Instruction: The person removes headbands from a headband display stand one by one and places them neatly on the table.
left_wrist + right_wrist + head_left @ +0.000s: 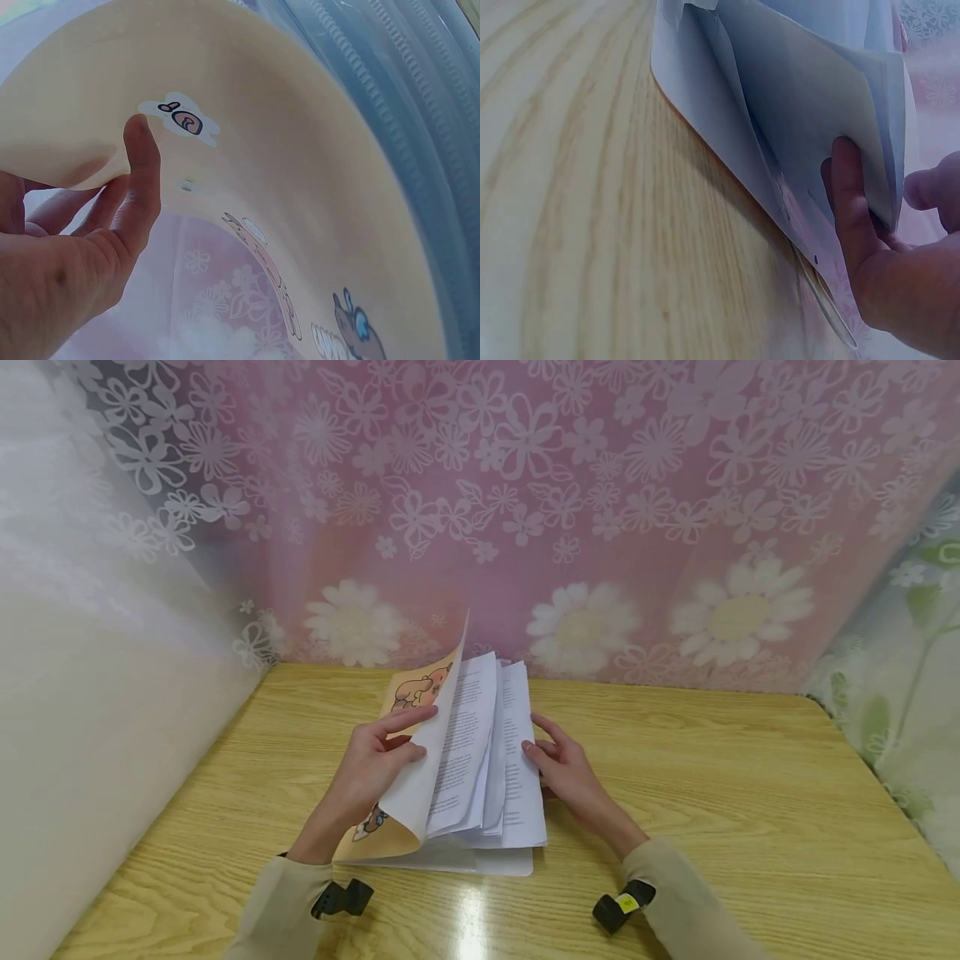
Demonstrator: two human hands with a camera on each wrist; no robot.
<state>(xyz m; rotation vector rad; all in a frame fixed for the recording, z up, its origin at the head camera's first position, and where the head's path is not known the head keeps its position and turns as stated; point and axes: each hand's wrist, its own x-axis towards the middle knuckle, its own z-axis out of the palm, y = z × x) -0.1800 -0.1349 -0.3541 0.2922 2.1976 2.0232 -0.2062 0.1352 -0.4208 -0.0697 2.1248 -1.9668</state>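
Observation:
A folder with a beige cover (401, 841) printed with cartoon animals lies opened on the table. My left hand (375, 758) pinches that cover between thumb and fingers, and it stands raised and bent, its white inside facing right. Printed sheets (463, 735) fan out in the folder, tilted in several layers. At their right edge my right hand (567, 768) grips the outer sheets, thumb on the printed side. The right wrist view shows its fingers (850, 187) against the underside of these papers, above the folder's white back panel (697, 97).
The wood-grain table (712, 777) extends on both sides of the folder. A pink curtain (480, 485) with white flowers hangs behind it, and a pale sheet (112, 652) borders the left. From the folder's edge sticks out a thin loop (832, 311).

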